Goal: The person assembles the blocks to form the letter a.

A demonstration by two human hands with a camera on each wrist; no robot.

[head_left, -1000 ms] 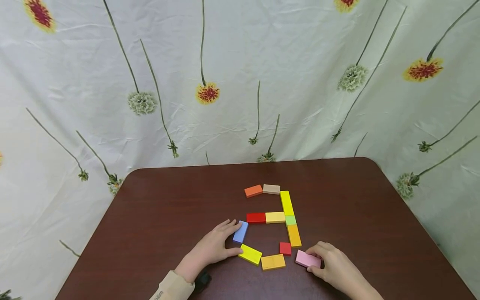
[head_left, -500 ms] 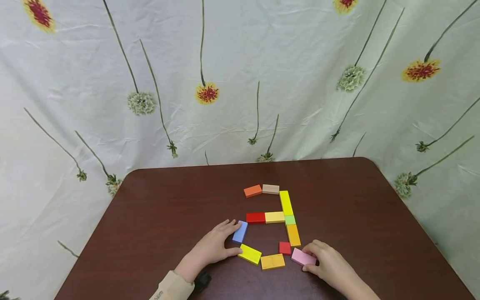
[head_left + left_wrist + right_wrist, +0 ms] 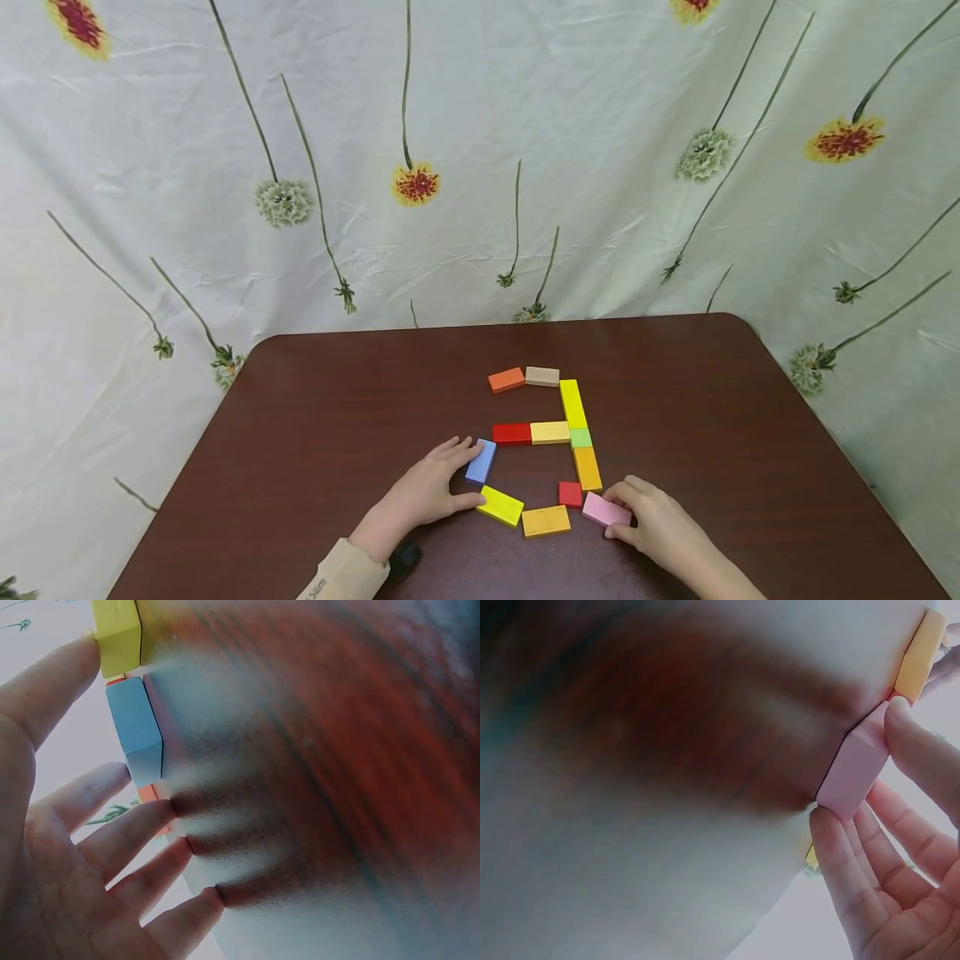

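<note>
My right hand (image 3: 660, 525) pinches a pink wooden block (image 3: 604, 509) between thumb and fingers, flat on the table beside a small red block (image 3: 570, 494). In the right wrist view the thumb lies on one end of the pink block (image 3: 855, 761) and a finger at the other. My left hand (image 3: 426, 493) rests with its fingers spread. Its thumb touches the end of a yellow block (image 3: 500, 506), and its index fingertip is at a blue block (image 3: 481, 462). The other fingertips stand on the table in the left wrist view.
An amber block (image 3: 546, 522) lies between the yellow and red ones. Further back, a red block (image 3: 512, 435), cream block (image 3: 551, 432), green block (image 3: 581, 437) and several others form a connected outline on the brown table (image 3: 337, 417). A flowered curtain (image 3: 465, 125) hangs behind.
The right hand has slid the pink block a little left, closer to the small red block, then stopped. The left hand stays in place.
</note>
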